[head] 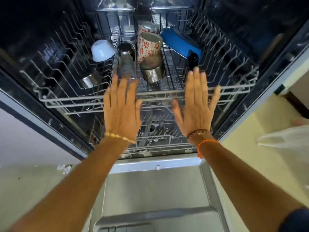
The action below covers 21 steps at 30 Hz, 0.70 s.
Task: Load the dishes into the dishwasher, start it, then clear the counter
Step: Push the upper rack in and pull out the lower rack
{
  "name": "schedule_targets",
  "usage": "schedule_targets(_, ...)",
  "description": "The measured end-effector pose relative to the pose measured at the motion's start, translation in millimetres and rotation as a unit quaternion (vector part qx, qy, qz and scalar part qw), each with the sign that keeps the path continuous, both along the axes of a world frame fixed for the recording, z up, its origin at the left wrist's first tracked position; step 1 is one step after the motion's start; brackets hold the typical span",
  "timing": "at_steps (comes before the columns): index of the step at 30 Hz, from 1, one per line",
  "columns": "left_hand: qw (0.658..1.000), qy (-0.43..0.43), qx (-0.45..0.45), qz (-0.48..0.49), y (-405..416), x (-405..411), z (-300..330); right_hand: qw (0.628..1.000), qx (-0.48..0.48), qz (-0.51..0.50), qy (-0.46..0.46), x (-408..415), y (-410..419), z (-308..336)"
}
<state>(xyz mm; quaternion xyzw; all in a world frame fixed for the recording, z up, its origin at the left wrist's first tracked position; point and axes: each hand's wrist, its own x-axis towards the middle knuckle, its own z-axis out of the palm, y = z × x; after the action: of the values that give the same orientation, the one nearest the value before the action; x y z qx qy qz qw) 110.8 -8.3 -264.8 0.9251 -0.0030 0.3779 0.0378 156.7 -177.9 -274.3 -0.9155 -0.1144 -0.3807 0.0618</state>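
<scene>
The dishwasher stands open, its upper rack (66,99) partly drawn out. In the rack sit a white bowl (102,50), two floral cups (149,46), a steel cup (153,69), a glass bottle (126,64) and a blue pan (180,42) with a black handle. My left hand (122,108) and my right hand (197,104) are both flat with fingers straight, over the rack's front bar; whether they touch it is unclear. Neither holds anything.
The lowered dishwasher door (158,190) lies below my arms. A lower rack (155,141) shows under the upper one. Pale floor tiles (242,156) flank the machine, and a white plastic bag (287,139) lies at the right.
</scene>
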Motion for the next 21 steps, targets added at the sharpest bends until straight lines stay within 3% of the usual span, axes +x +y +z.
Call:
schedule_targets(3, 0.993, 0.046, -0.102, -0.021, -14.1, -51.7, -47.7, 0.995, -0.044, 0.007, 0.089, -46.2, -17.0, -45.4)
schedule_targets(7, 0.978, 0.204, -0.005, -0.049, -8.6, -87.0, -93.6, 0.962, -0.099, 0.039, 0.250, -83.5, -39.6, -97.3)
schedule_targets(12, 0.931, 0.360, -0.032, -0.057, -4.3, -65.5, -101.5, 0.873, -0.208, 0.063, 0.436, -56.0, -34.2, -108.4)
schedule_targets(18, 0.842, 0.538, -0.009, 0.026, -4.2, -13.6, -139.0, 0.865, -0.192, 0.102, 0.452, -29.0, 23.2, -131.3)
schedule_targets(21, 0.855, 0.514, 0.041, 0.054, -6.2, -8.4, -149.7, 0.879, -0.166, 0.067, 0.442, -33.6, 38.7, -145.8)
